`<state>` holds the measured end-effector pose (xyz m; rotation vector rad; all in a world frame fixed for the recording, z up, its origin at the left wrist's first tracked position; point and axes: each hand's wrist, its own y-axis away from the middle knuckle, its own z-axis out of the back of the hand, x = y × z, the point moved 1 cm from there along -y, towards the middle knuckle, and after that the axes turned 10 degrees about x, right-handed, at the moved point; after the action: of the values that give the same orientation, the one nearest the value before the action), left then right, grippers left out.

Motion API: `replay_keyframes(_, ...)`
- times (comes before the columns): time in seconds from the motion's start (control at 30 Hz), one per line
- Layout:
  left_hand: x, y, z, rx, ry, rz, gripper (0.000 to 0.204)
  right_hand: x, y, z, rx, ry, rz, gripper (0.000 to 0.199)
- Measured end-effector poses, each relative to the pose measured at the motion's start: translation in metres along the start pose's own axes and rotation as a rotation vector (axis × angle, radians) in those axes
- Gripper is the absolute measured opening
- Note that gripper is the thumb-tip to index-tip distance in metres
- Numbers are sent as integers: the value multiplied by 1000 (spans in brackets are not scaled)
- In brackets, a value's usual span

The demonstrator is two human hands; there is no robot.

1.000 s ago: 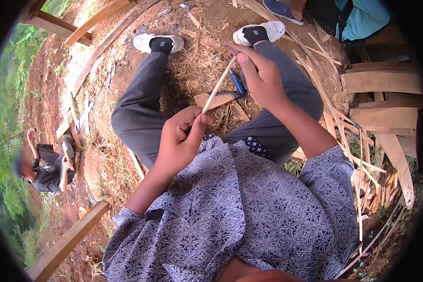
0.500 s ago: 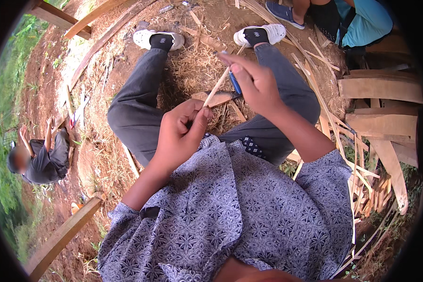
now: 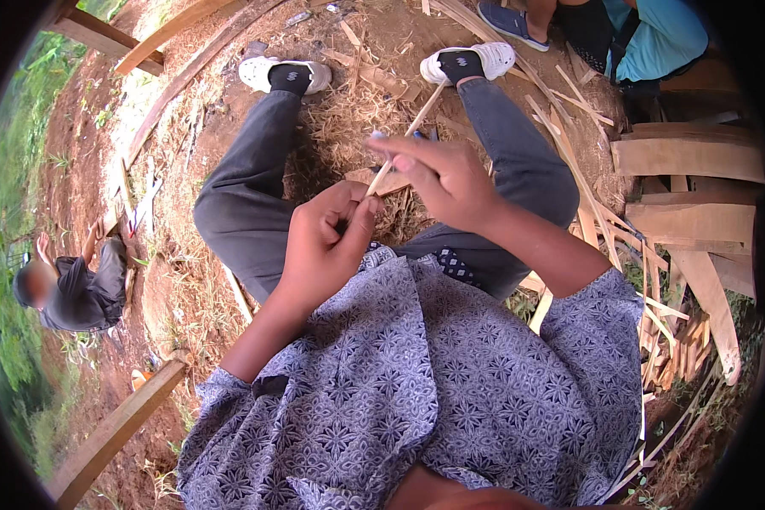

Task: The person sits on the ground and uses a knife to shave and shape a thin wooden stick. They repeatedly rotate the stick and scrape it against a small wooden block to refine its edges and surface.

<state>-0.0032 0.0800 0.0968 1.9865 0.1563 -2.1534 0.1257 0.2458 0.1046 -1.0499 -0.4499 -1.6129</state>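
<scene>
A thin pale wooden stick (image 3: pixel 425 110) slants from near my waist toward my right shoe. My left hand (image 3: pixel 331 229) pinches its near end between thumb and forefinger. My right hand (image 3: pixel 446 178) lies across the stick farther along, forefinger reaching over it and thumb against it. The other right fingers are hidden below the hand. A bit of something blue (image 3: pixel 427 134) shows beside the right hand, mostly covered. Behind the stick's near end, a flat piece of wood (image 3: pixel 389 181) lies on the ground.
Wood shavings (image 3: pixel 348 119) cover the ground between my legs. Curved boards (image 3: pixel 688 161) are stacked at the right, with long strips (image 3: pixel 574 178) beside them. One person (image 3: pixel 85 285) sits at far left, another (image 3: pixel 654 38) at upper right. A beam (image 3: pixel 115 433) crosses lower left.
My right hand has come nearer to my left hand along the stick, covering most of the blue thing. My left hand has stayed in place.
</scene>
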Motion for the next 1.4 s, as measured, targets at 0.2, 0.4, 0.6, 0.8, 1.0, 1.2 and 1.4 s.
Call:
replay_keyframes(0.2, -3, -3, 5, 53, -91, 21, 11, 13, 15, -19, 90, -66, -16, 37)
replay_keyframes(0.4, -12, -3, 4, -1, -134, 4, 9, -21, -10, 29, -150, 9, -175, 35)
replay_keyframes(0.6, -15, 1, 0, 1, -94, 32, 8, -22, -15, 25, -237, 41, -14, 34)
replay_keyframes(0.8, 3, -3, 3, 3, -138, -65, 7, 8, 7, 0, 127, -62, -87, 36)
replay_keyframes(1.0, -5, -6, 3, 29, -69, -1, 6, 3, 9, -3, 75, -36, -60, 38)
replay_keyframes(1.2, -14, -5, -1, -29, -26, -20, 7, -27, -12, 35, -109, 23, -156, 36)
replay_keyframes(1.4, -10, -2, 0, -6, -76, 0, 6, -6, -6, 19, -19, -33, -98, 36)
